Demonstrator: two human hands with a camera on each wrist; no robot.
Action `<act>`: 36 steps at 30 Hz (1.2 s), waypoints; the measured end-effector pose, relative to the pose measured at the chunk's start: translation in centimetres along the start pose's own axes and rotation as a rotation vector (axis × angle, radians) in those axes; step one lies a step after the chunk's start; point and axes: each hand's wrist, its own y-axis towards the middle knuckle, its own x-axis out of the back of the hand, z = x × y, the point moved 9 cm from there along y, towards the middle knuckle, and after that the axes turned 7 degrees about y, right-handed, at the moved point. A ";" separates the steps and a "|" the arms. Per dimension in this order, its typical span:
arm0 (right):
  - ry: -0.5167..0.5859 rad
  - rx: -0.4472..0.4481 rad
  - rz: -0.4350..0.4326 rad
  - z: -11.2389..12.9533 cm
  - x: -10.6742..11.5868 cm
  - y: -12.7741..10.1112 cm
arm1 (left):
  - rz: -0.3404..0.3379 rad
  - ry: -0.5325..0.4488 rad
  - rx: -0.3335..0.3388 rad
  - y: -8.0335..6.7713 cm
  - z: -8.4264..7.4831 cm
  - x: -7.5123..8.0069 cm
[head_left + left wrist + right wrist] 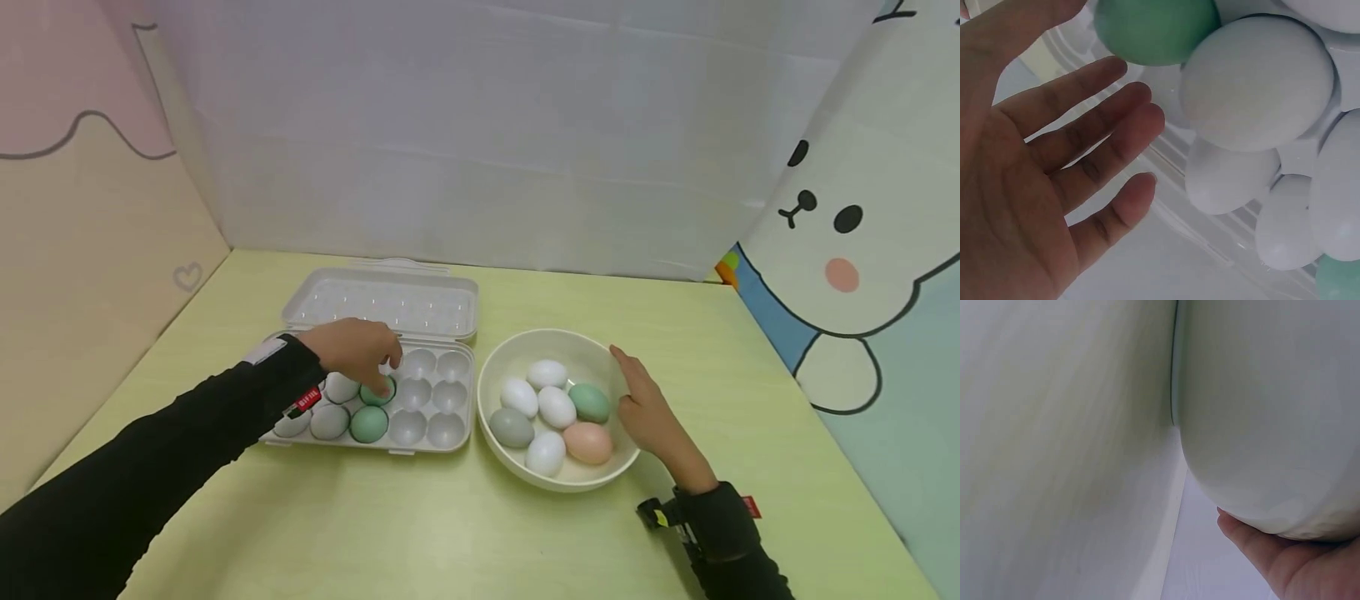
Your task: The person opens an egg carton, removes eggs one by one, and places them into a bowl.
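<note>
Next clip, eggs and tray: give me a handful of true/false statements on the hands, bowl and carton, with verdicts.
1. The egg carton lies with its lid open. True.
2. The bowl holds only white eggs. False: a green egg, a pink egg and a grey egg lie among the white ones.
3. The right hand rests against the bowl's outer side. True.
4. The left hand is over the bowl. False: it is over the carton.

Both arms are wearing long black sleeves; the left cuff (300, 404) is showing a red tag, the right cuff (720, 521) a black-and-yellow clip.
</note>
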 end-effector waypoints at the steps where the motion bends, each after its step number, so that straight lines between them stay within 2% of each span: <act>1: 0.001 -0.002 0.000 0.0 0.0 0.0 | 0.011 0.009 0.011 0.0 0.2 -0.3; 7: -0.008 -0.011 0.007 0.2 0.1 -0.1 | 0.035 0.058 0.025 0.0 -0.3 -1.1; 12: -0.018 -0.012 0.001 0.2 0.3 -0.1 | 0.018 0.039 0.025 0.3 -0.8 -1.0; 17: -0.003 -0.011 0.006 0.1 0.0 0.0 | 0.008 -0.009 0.013 0.3 -0.2 -0.9; 20: 0.000 -0.004 0.010 0.2 -0.2 0.1 | -0.030 -0.067 0.001 -0.1 0.2 0.4; 23: -0.003 0.002 0.005 0.4 -0.2 0.1 | -0.103 -0.098 -0.053 -0.3 -0.3 2.8; 27: 0.002 0.000 0.003 0.5 -0.2 0.2 | -0.214 -0.095 -0.170 -0.3 -2.0 5.9; 30: 0.006 -0.011 0.005 0.2 -0.4 0.3 | -0.283 -0.095 -0.245 -0.1 -3.5 7.6; 36: 0.011 -0.008 0.003 0.0 -0.6 0.5 | -0.415 -0.107 -0.372 0.5 -6.5 9.6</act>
